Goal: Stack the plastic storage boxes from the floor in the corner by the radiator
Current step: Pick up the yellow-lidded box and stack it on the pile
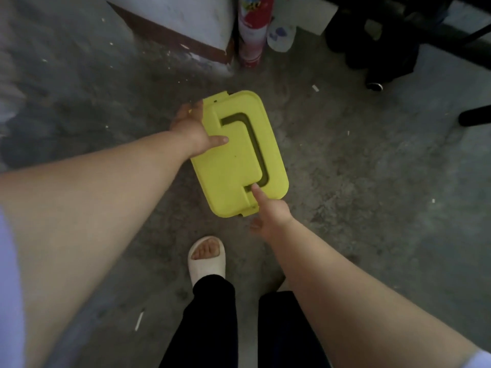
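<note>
Held above the grey, speckled concrete floor [358,168], at the middle of the view: a yellow rectangular plastic storage box with rounded corners [233,160], seen from straight above, lid side up, long axis running from about 11 o'clock to 5 o'clock. Sunk into the lid near its 3 o'clock edge, a darker olive U-shaped folding handle [253,144]. Clamped on the box's 9 o'clock long edge, the left hand [192,131], thumb pressed flat on the lid, the other fingers wrapped out of sight below the rim. Gripping the short end at 5 o'clock, the right hand [271,216], thumb laid on the lid with its tip touching the handle's recess, remaining fingers tucked underneath. Below the box at 6 o'clock, a foot in a cream open-toed rubber slipper [207,257] planted on the floor, black trouser legs [212,325] rising toward the camera. Up at 12 o'clock, well apart from the box, a tall red and white printed cylinder [252,30] standing upright beside a white wall corner with a dark red skirting board [170,35], and just beside the cylinder on its 3 o'clock side a small white plastic container [280,35]. Toward 2 o'clock, dark, blurred shapes, too dim to make out
</note>
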`<action>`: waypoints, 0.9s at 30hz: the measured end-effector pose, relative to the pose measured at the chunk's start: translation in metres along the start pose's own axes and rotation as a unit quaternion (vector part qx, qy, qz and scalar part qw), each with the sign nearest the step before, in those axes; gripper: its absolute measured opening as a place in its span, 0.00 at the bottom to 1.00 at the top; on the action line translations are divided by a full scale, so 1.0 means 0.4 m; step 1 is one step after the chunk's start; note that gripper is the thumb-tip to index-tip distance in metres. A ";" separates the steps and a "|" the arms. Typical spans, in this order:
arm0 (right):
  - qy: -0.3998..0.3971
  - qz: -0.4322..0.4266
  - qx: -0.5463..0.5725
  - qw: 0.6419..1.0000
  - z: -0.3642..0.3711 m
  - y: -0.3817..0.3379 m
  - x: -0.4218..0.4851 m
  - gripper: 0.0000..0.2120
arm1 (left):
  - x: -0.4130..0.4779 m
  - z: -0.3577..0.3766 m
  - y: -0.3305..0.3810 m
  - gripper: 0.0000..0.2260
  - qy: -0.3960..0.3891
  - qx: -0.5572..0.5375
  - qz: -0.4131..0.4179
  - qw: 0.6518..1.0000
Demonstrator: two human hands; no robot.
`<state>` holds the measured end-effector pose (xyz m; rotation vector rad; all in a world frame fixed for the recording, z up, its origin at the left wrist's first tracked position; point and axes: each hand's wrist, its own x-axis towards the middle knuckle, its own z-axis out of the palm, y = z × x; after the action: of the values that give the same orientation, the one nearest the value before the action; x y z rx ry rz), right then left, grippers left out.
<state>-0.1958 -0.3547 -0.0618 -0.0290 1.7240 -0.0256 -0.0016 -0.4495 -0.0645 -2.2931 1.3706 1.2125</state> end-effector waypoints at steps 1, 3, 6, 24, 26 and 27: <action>-0.007 0.002 0.024 1.000 0.005 0.003 0.014 0.35 | 0.018 0.009 0.001 0.48 -0.001 0.006 0.002 1.000; -0.024 0.007 0.079 0.997 0.015 0.006 0.033 0.33 | 0.044 0.019 0.005 0.49 0.003 0.012 0.000 1.000; -0.029 0.017 0.136 0.990 0.021 0.002 0.059 0.33 | 0.074 0.025 0.010 0.52 0.005 0.023 -0.008 1.000; 0.134 -0.219 -0.017 0.966 -0.225 -0.128 -0.177 0.40 | -0.227 -0.042 0.037 0.57 -0.033 -0.215 -0.176 0.960; 0.137 -0.231 -0.022 0.963 -0.248 -0.152 -0.248 0.38 | -0.282 -0.078 0.070 0.52 -0.008 -0.260 -0.162 0.952; 0.134 -0.237 -0.025 0.962 -0.258 -0.163 -0.282 0.37 | -0.309 -0.094 0.087 0.51 -0.006 -0.276 -0.153 0.949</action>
<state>-0.2804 -0.4160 0.0677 -0.4968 1.9526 -0.3540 -0.0378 -0.4100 0.0583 -2.7121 0.6757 1.6465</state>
